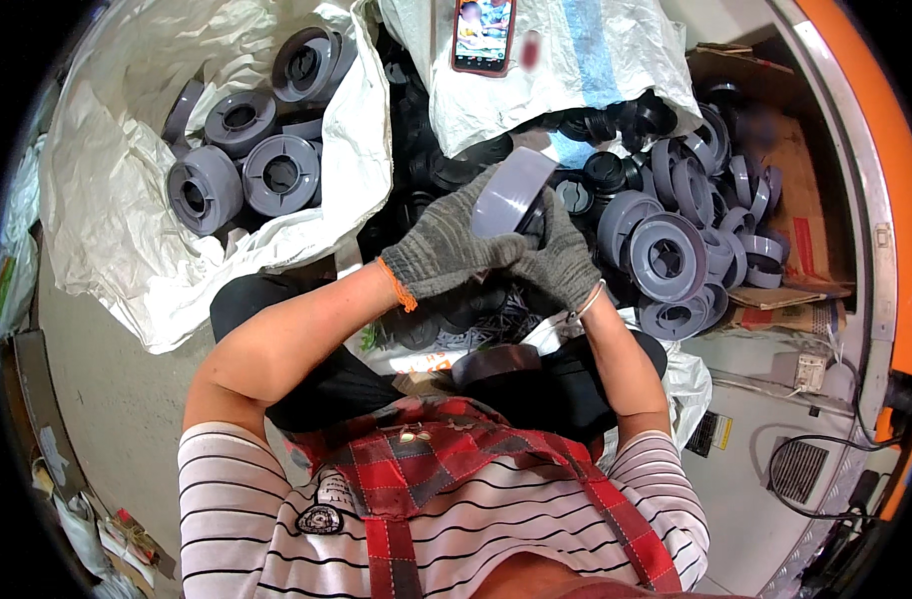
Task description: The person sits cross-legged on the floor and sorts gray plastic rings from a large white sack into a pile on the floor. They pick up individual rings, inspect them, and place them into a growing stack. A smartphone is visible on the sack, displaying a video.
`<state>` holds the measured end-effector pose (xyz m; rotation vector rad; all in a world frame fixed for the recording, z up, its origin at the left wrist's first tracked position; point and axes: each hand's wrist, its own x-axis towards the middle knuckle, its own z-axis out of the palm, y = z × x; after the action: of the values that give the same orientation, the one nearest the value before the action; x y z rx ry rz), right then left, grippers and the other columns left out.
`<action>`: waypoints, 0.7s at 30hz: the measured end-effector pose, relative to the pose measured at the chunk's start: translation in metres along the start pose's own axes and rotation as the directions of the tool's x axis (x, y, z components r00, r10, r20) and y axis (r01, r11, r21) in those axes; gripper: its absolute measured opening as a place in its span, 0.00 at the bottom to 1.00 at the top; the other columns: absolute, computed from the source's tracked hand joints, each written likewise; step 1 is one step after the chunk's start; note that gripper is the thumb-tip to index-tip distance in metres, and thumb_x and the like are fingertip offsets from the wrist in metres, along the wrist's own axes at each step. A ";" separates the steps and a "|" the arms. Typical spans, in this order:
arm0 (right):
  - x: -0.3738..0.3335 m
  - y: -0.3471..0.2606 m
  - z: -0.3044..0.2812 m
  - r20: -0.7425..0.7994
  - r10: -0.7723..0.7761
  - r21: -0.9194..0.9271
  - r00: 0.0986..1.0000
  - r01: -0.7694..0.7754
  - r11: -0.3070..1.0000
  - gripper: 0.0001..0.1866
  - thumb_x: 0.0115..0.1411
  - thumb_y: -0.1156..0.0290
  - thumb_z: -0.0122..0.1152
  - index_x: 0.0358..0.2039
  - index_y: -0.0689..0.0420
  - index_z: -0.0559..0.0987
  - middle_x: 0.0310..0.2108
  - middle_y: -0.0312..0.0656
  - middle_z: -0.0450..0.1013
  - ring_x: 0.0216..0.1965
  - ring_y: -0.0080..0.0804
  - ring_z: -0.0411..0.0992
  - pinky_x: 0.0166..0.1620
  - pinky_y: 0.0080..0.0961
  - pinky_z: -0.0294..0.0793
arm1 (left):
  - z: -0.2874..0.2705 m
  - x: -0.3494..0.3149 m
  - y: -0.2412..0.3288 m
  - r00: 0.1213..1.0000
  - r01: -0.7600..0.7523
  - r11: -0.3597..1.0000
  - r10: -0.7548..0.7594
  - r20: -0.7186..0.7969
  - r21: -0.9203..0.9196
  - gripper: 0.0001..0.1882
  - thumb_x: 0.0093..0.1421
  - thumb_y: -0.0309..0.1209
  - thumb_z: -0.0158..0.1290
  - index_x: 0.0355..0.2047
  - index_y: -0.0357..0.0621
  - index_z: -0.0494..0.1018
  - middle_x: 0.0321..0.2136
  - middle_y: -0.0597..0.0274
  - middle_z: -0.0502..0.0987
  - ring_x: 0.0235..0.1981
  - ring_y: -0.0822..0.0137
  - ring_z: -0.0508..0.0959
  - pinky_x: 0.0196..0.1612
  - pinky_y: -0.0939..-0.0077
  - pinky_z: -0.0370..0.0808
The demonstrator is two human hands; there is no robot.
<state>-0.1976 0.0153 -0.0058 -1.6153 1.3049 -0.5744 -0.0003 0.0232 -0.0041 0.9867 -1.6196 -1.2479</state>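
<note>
Both my hands wear grey knitted gloves. Between them, tilted in front of me, is a grey plastic ring-shaped part (511,192) with a dark piece showing at its inner side. My left hand (446,245) grips it from the left and below, its cuff edged in orange. On the other side my right hand (561,258) closes round the lower right edge, fingers partly hidden. Another ring-shaped part (496,365) rests by my lap. Beyond my hands lie many black round plastic parts (604,172).
A white woven sack (107,220) on the left holds several grey rings (280,175). More grey rings (668,258) are heaped at right by cardboard (810,190). A phone (483,35) lies on another white sack (636,50) at the far side. A black cable (775,469) loops at lower right.
</note>
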 end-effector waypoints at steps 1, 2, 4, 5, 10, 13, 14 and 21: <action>0.001 -0.003 0.002 -0.007 -0.024 0.048 1.000 0.024 0.999 0.26 0.53 0.62 0.65 0.47 0.64 0.70 0.36 0.40 0.74 0.37 0.23 0.71 0.36 0.22 0.72 | 0.003 -0.002 -0.002 0.996 -0.079 0.997 0.079 -0.035 0.013 0.43 0.51 0.45 0.62 0.61 0.40 0.56 0.47 0.53 0.73 0.43 0.69 0.73 0.47 0.73 0.71; 0.002 -0.006 0.004 -0.015 -0.047 0.095 0.999 0.049 0.994 0.25 0.53 0.62 0.65 0.47 0.63 0.70 0.36 0.40 0.74 0.37 0.22 0.71 0.35 0.23 0.72 | 0.003 -0.004 -0.003 0.985 -0.156 0.987 0.158 -0.069 0.029 0.43 0.51 0.45 0.62 0.61 0.40 0.56 0.47 0.53 0.73 0.43 0.70 0.73 0.47 0.73 0.72; -0.001 0.006 -0.008 0.164 -0.093 0.149 0.982 0.068 0.986 0.25 0.53 0.65 0.65 0.47 0.63 0.70 0.40 0.43 0.73 0.40 0.27 0.71 0.40 0.25 0.73 | -0.001 0.002 0.004 1.000 0.001 0.999 -0.001 -0.006 -0.051 0.46 0.50 0.44 0.63 0.63 0.40 0.53 0.51 0.50 0.70 0.48 0.65 0.72 0.52 0.72 0.68; 0.004 0.028 -0.012 0.189 -0.274 -0.121 0.943 0.299 0.947 0.25 0.53 0.65 0.65 0.48 0.63 0.70 0.42 0.44 0.73 0.41 0.28 0.72 0.41 0.25 0.73 | -0.004 0.004 0.011 0.996 0.082 0.993 -0.080 0.030 -0.083 0.48 0.49 0.44 0.63 0.63 0.40 0.51 0.53 0.49 0.68 0.50 0.63 0.71 0.54 0.72 0.67; -0.001 -0.003 0.006 0.235 -0.051 0.480 0.971 -0.070 0.874 0.16 0.61 0.64 0.54 0.46 0.61 0.72 0.43 0.45 0.72 0.39 0.38 0.73 0.41 0.29 0.74 | -0.005 -0.003 0.020 0.998 0.046 0.998 -0.044 0.039 -0.037 0.44 0.49 0.40 0.64 0.62 0.42 0.54 0.51 0.53 0.70 0.50 0.65 0.71 0.52 0.70 0.69; -0.006 0.006 -0.012 0.189 -0.041 0.205 0.981 0.002 0.979 0.18 0.64 0.58 0.49 0.44 0.61 0.73 0.39 0.45 0.74 0.38 0.39 0.74 0.41 0.29 0.74 | -0.002 -0.006 0.007 0.970 -0.192 0.967 0.213 -0.119 0.169 0.46 0.48 0.37 0.64 0.64 0.48 0.51 0.51 0.50 0.69 0.50 0.60 0.72 0.51 0.67 0.71; 0.000 0.016 -0.017 0.096 -0.087 0.064 0.991 0.081 0.995 0.23 0.63 0.54 0.49 0.48 0.61 0.70 0.38 0.48 0.74 0.38 0.43 0.74 0.42 0.32 0.73 | -0.004 -0.005 0.003 0.947 -0.234 0.942 0.277 -0.164 0.242 0.48 0.47 0.36 0.63 0.65 0.50 0.49 0.53 0.47 0.67 0.51 0.57 0.71 0.50 0.66 0.73; 0.020 0.054 -0.125 -0.506 0.323 -0.666 0.800 -0.600 0.443 0.48 0.51 0.40 0.55 0.62 0.59 0.52 0.52 0.59 0.66 0.54 0.54 0.66 0.54 0.41 0.65 | -0.088 0.027 0.006 0.557 0.213 0.700 0.486 -0.674 0.681 0.52 0.49 0.52 0.61 0.61 0.28 0.49 0.60 0.33 0.54 0.63 0.43 0.53 0.65 0.58 0.49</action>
<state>-0.3189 -0.0496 -0.0018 -1.7359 2.4106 0.2167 0.0725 -0.0278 0.0185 1.5493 -1.2941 0.1558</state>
